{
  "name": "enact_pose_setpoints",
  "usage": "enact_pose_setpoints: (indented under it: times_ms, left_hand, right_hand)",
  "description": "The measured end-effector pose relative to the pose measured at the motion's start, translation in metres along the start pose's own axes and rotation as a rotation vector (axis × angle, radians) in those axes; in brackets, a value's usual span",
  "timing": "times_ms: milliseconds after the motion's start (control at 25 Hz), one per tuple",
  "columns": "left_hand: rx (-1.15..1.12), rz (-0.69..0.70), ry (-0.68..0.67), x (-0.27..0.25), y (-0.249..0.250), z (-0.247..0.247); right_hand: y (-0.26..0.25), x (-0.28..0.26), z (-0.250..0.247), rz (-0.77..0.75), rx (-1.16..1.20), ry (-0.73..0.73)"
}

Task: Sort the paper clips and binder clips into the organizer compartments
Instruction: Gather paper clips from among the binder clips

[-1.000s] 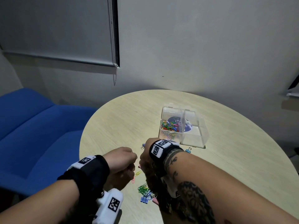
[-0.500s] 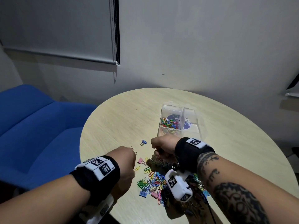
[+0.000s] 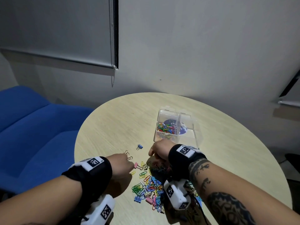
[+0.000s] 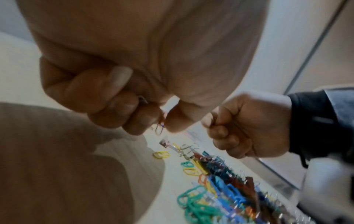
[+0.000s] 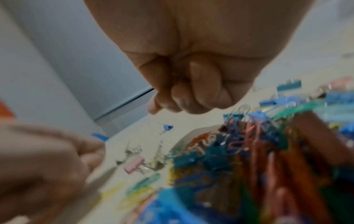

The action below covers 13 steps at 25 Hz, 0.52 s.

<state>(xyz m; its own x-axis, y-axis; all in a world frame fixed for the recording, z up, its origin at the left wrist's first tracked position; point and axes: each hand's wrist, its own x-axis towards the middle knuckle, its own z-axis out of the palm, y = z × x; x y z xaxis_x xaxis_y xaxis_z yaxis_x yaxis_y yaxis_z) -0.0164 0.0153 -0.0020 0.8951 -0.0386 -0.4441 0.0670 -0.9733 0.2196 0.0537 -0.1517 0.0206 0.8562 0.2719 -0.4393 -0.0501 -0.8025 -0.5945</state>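
Metal clip [image 4: 160,128] pinched by left hand [image 4: 134,97] shows wrist-side only; right hand [image 5: 191,94] fisted.

Colourful clip pile [image 3: 150,187] beside half-filled organizer [image 3: 191,127]

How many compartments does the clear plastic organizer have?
2: the left compartment holds coloured paper clips; the right compartment looks empty, near edge partly hidden by the right hand.

No readable text, brand or number anywhere. Wrist bands [image 3: 185,150] and white wrist camera housings [image 3: 176,195] carry only black-and-white square code markers. Round blue sticker [image 3: 182,131] under the organizer [image 3: 164,114], toward the table's far edge, shows pale marks too small to read.
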Motion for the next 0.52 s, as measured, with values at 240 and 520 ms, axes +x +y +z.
enact_pose_setpoints:
  times_ms: [240, 520]
  left_hand:
    - [-0.041, 0.117, 0.001, 0.011, -0.006, -0.004]
    - [-0.186, -0.007, 0.192, 0.009, -0.005, 0.019]
  right_hand:
    - [0.01, 0.031, 0.012, -0.148, -0.666, 0.032]
    - [0.007, 0.038, 0.015, -0.22, -0.789, 0.038]
